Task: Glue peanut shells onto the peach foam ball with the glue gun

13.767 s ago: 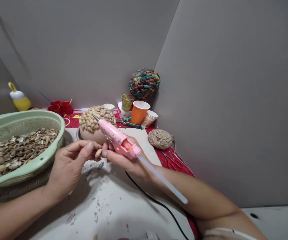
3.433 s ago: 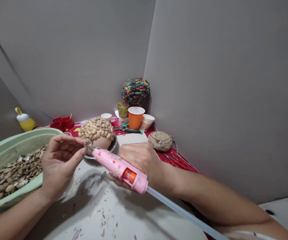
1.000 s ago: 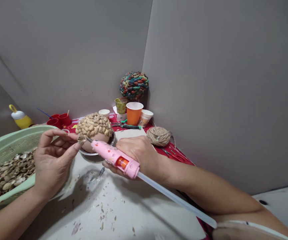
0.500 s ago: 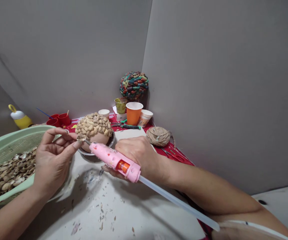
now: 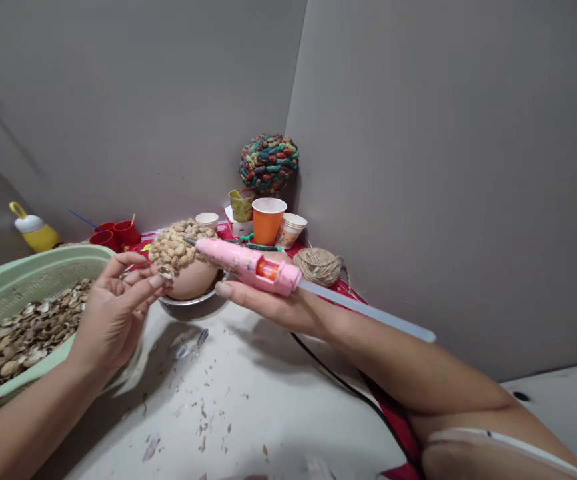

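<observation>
My left hand (image 5: 113, 310) pinches a small nut shell (image 5: 166, 272) with glue on it, right next to the left side of a rounded form covered with shells (image 5: 181, 257) that sits in a metal dish (image 5: 193, 301). My right hand (image 5: 268, 303) holds a pink glue gun (image 5: 248, 265), palm up, with its nozzle pointing left over the shell-covered form. A long clear glue stick (image 5: 368, 312) pokes out of the gun's back.
A green basket (image 5: 23, 280) of shells stands at the left. At the back are red cups (image 5: 118, 233), a yellow bottle (image 5: 33, 227), an orange cup (image 5: 267, 220), paper cups (image 5: 291, 230), a painted shell ball (image 5: 268, 162), a twine ball (image 5: 321, 265). Black cord (image 5: 338, 383) crosses the white table (image 5: 248, 400).
My right hand has lifted the glue gun off the shell and turned it palm up, away to the right. My left hand has brought the glued shell against the covered form.
</observation>
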A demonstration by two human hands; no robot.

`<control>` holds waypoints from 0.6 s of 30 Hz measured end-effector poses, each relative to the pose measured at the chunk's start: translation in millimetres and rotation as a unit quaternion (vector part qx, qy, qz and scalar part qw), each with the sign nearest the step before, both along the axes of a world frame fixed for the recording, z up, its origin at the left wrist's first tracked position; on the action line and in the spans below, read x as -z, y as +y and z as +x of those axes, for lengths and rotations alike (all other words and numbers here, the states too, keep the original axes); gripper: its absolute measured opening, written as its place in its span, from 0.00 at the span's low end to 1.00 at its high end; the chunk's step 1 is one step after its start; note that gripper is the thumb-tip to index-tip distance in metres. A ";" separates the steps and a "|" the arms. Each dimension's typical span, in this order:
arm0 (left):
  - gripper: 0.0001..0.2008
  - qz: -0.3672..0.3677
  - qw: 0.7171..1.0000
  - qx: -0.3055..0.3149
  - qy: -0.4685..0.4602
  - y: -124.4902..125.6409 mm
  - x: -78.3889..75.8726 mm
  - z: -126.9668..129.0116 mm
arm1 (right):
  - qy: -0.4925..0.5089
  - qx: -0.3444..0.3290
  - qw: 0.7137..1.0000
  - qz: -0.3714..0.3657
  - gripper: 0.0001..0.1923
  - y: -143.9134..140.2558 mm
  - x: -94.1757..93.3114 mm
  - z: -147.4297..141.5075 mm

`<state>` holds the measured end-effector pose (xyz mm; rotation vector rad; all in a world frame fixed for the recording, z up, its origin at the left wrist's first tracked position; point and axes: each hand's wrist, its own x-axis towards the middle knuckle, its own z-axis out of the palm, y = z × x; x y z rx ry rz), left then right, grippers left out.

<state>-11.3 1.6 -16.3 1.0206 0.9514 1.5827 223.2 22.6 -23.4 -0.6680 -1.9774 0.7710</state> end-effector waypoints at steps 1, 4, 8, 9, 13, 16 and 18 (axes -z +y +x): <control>0.22 -0.017 1.000 0.011 -0.001 -0.4 1.0 0.6 | 0.024 -0.009 0.999 -0.037 0.15 1.5 1.4 -0.1; 0.21 -0.054 0.997 0.051 0.000 -2.7 6.3 2.3 | 0.075 -0.015 0.989 -0.128 0.12 4.2 7.1 -3.9; 0.19 -0.071 0.993 0.089 0.010 -6.7 14.8 5.9 | 0.101 -0.042 0.975 -0.191 0.15 -1.1 9.4 -14.1; 0.19 -0.075 0.993 0.093 0.013 -7.8 16.0 7.2 | 0.108 -0.043 0.973 -0.200 0.14 -3.6 8.4 -16.6; 0.22 -0.087 0.991 0.096 0.022 -11.1 15.5 13.5 | 0.141 -0.055 0.959 -0.238 0.14 -11.5 3.7 -23.0; 0.23 -0.091 0.992 0.089 0.023 -12.0 13.7 17.2 | 0.157 -0.070 0.949 -0.263 0.13 -13.0 4.1 -24.6; 0.24 -0.094 0.991 0.087 0.025 -11.8 13.9 18.4 | 0.161 -0.058 0.949 -0.264 0.13 -13.3 6.2 -24.9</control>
